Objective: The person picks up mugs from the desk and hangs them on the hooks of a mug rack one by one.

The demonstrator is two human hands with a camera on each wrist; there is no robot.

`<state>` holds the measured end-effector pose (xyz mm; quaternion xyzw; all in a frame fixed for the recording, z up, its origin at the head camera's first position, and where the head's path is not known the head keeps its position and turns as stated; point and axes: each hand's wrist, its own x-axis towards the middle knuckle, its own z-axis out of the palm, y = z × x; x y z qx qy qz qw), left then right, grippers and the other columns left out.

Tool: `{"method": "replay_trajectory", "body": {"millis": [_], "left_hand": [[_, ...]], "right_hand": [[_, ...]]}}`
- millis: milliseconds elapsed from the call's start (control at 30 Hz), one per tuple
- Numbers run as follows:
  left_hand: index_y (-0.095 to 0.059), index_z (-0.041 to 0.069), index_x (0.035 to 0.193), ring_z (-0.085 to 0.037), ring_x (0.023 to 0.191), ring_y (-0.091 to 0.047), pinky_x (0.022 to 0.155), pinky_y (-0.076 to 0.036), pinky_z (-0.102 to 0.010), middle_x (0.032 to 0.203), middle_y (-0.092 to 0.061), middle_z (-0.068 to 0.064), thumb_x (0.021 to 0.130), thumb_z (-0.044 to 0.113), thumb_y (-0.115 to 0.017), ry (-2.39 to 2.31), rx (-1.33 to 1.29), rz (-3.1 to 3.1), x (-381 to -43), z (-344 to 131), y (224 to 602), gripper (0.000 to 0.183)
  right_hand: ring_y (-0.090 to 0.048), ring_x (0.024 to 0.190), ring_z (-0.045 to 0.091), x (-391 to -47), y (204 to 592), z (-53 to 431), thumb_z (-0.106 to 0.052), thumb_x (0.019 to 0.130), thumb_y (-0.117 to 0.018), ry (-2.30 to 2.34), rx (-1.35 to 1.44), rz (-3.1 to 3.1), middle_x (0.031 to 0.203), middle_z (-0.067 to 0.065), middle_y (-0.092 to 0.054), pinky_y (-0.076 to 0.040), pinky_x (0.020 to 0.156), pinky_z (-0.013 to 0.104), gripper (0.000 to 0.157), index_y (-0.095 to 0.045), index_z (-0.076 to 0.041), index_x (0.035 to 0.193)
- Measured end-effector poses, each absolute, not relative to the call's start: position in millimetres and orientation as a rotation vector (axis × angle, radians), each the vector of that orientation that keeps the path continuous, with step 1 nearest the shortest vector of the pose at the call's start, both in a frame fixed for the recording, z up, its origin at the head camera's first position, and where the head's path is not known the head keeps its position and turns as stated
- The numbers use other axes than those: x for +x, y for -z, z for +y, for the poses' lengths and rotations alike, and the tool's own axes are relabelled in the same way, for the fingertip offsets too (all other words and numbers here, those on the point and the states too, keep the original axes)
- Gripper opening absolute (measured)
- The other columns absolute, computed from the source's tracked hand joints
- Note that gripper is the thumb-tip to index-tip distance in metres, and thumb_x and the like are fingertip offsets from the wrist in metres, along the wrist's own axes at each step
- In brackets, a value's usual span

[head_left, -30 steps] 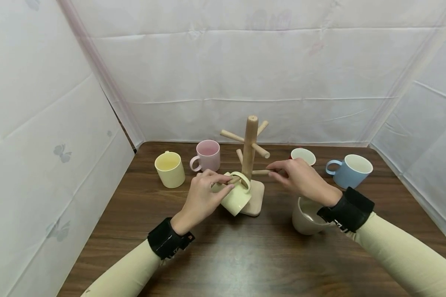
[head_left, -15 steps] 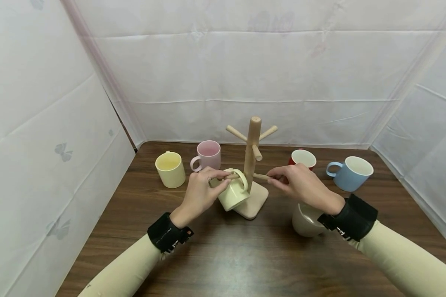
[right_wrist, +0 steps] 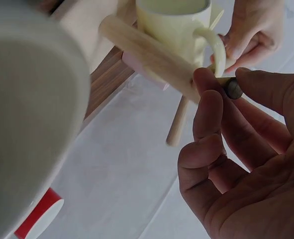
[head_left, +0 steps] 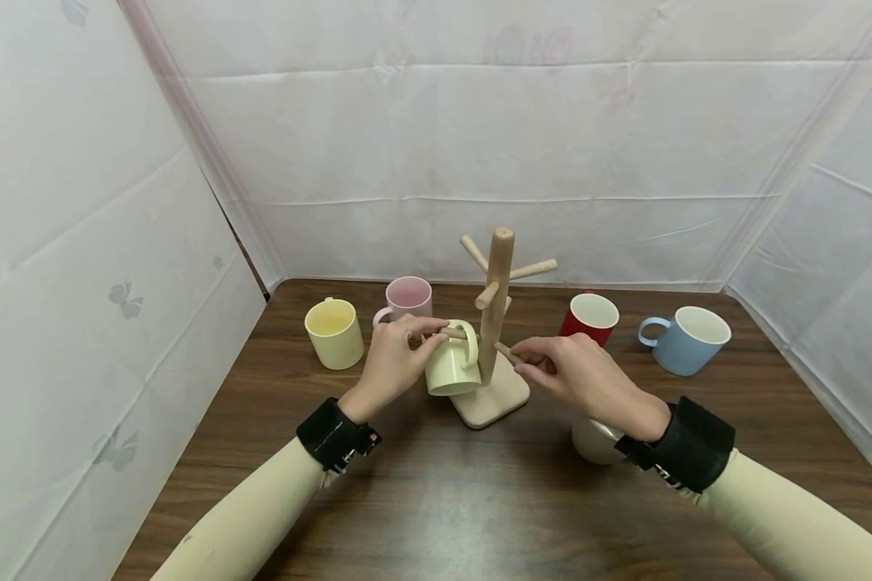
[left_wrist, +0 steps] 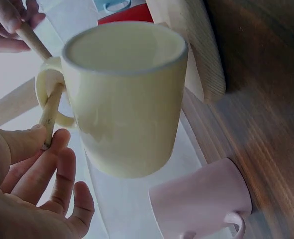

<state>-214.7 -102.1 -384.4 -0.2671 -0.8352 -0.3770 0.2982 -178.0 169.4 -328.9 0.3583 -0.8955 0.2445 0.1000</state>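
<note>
A wooden mug tree (head_left: 499, 274) stands on its square base in mid-table. A pale yellow-green mug (head_left: 450, 373) hangs mouth-down by its handle from a lower peg (left_wrist: 50, 109) on the left. My left hand (head_left: 392, 357) pinches that peg's end between thumb and fingers, just outside the handle. On the tree's other side my right hand (head_left: 583, 375) pinches the tip of the opposite lower peg (right_wrist: 231, 87). The upper pegs carry nothing. Beneath my right wrist is a greyish-beige mug (head_left: 594, 442), partly hidden.
A yellow mug (head_left: 337, 339) and a pink mug (head_left: 409, 297) stand at the back left, the pink one partly behind my left hand. At the back right are a red mug (head_left: 589, 319) with a white inside and a light blue mug (head_left: 685, 345). White sheeting (head_left: 436, 161) surrounds the table.
The mug tree has turned clockwise as seen from above, its near upper peg swinging from right to left. The hanging mug turned with it. Both hands keep their pinch on the pegs.
</note>
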Motion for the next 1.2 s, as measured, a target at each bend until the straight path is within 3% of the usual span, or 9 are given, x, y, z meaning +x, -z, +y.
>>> {"method": "replay_trajectory", "body": {"millis": [133,233,367,867,1000,1200], "left_hand": [[-0.071,0.017,0.100,-0.002,0.075,-0.059,0.090,-0.030,-0.053,0.089,-0.069,0.006,0.081,0.022,-0.072,0.991,-0.711,-2.223,-223,-101,385,0.020],[-0.071,0.014,0.100,-0.002,0.081,-0.060,0.087,-0.039,-0.046,0.090,-0.069,0.005,0.081,0.018,-0.071,1.020,-0.725,-2.224,-230,-99,384,0.019],[-0.071,0.012,0.098,-0.003,0.079,-0.059,0.067,-0.047,-0.033,0.090,-0.069,0.004,0.081,0.017,-0.071,1.020,-0.729,-2.229,-237,-98,383,0.018],[-0.071,0.016,0.098,-0.002,0.079,-0.059,0.067,-0.044,-0.031,0.089,-0.069,0.006,0.081,0.019,-0.071,1.025,-0.646,-2.270,-244,-94,383,0.018],[-0.071,0.018,0.099,-0.003,0.070,-0.057,0.061,-0.043,-0.031,0.089,-0.069,0.007,0.081,0.018,-0.071,1.006,-0.644,-2.272,-244,-95,384,0.018],[-0.070,0.019,0.104,-0.007,0.061,-0.048,0.054,-0.040,-0.030,0.083,-0.067,0.007,0.082,0.019,-0.070,0.983,-0.674,-2.269,-242,-97,386,0.022]], "right_hand": [[-0.052,0.060,-0.004,-173,328,165,-0.020,0.084,-0.068,-0.695,1.059,-2.640,0.075,-0.015,-0.061,-0.046,0.052,0.022,0.020,-0.068,-0.016,0.103],[-0.051,0.060,-0.005,-169,328,162,-0.019,0.084,-0.068,-0.680,1.060,-2.642,0.076,-0.014,-0.062,-0.046,0.052,0.022,0.022,-0.068,-0.015,0.105],[-0.050,0.062,-0.007,-165,328,158,-0.018,0.085,-0.067,-0.677,1.057,-2.644,0.079,-0.013,-0.064,-0.046,0.052,0.021,0.025,-0.067,-0.015,0.110],[-0.046,0.058,-0.002,-160,334,152,-0.009,0.084,-0.065,-0.685,1.096,-2.569,0.078,-0.013,-0.062,-0.043,0.049,0.021,0.030,-0.065,-0.011,0.113],[-0.047,0.060,-0.003,-161,335,153,-0.009,0.084,-0.065,-0.697,1.116,-2.553,0.081,-0.012,-0.063,-0.044,0.051,0.020,0.032,-0.064,-0.011,0.116],[-0.045,0.059,-0.001,-160,336,159,-0.015,0.085,-0.066,-0.672,1.113,-2.586,0.069,-0.016,-0.053,-0.042,0.050,0.022,0.037,-0.059,-0.012,0.121]]}}
